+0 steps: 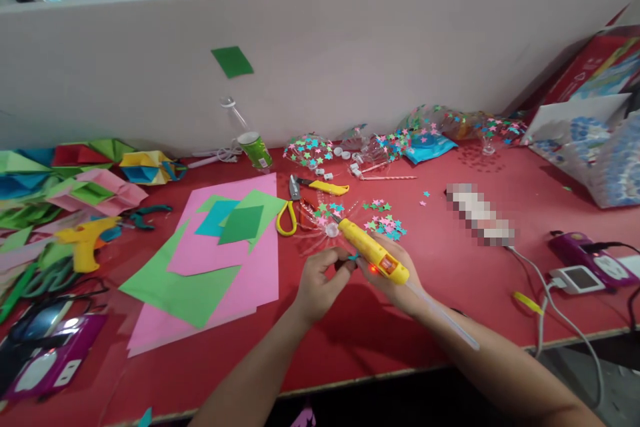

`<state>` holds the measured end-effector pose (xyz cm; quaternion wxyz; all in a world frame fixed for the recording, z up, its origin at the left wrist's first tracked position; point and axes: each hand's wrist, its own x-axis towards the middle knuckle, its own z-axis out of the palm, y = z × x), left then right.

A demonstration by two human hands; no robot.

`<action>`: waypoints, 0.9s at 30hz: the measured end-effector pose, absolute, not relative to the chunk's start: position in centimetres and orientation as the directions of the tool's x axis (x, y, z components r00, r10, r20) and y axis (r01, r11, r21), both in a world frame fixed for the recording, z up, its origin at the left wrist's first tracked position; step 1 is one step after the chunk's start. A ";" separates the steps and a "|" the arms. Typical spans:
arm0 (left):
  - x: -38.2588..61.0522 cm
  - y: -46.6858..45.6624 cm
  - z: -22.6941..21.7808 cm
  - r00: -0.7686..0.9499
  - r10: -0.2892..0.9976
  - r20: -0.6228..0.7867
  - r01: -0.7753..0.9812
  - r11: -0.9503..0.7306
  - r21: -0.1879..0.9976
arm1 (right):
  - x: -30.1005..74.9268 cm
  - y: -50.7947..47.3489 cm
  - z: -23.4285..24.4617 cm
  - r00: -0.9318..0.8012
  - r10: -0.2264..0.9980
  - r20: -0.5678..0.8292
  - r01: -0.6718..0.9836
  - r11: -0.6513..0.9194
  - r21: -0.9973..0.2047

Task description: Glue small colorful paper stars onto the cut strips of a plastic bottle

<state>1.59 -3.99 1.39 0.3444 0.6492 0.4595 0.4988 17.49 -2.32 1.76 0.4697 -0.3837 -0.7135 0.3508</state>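
My right hand (pixel 400 280) is closed around a yellow glue gun (pixel 373 252) with a red light glowing on its side. Its tip points up-left toward a clear plastic piece (pixel 331 229) dotted with paper stars. My left hand (pixel 320 277) pinches a tiny blue paper star (pixel 354 257) right beside the gun's body. Both hands hover over the red table (pixel 350 340), close to a loose pile of small coloured stars (pixel 385 223).
Pink and green paper sheets (pixel 220 260) lie to the left, and yellow-handled scissors (pixel 290 210) sit behind my hands. A second yellow glue gun (pixel 87 240) and folded paper shapes (pixel 90 173) fill the far left. Cables and small devices (pixel 580 277) sit right. A white partition (pixel 350 60) closes the back.
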 end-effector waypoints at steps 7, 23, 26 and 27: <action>0.2 -3.3 1.6 -0.098 0.961 0.258 0.197 -0.236 0.952 | 18.3 -2.0 2.2 -0.301 0.772 0.559 0.285 0.633 -0.720; -0.9 -2.9 1.5 -0.195 0.906 0.375 0.437 -0.262 0.860 | 18.1 -1.8 2.3 -0.505 0.738 0.448 0.311 0.640 -0.703; -0.9 -2.9 1.5 -0.194 0.905 0.379 0.445 -0.263 0.856 | 18.1 -1.8 2.3 -0.494 0.755 0.430 0.320 0.619 -0.718; -0.8 -3.0 1.6 -0.197 0.904 0.379 0.445 -0.261 0.857 | 18.1 -1.8 2.2 -0.490 0.759 0.428 0.318 0.613 -0.723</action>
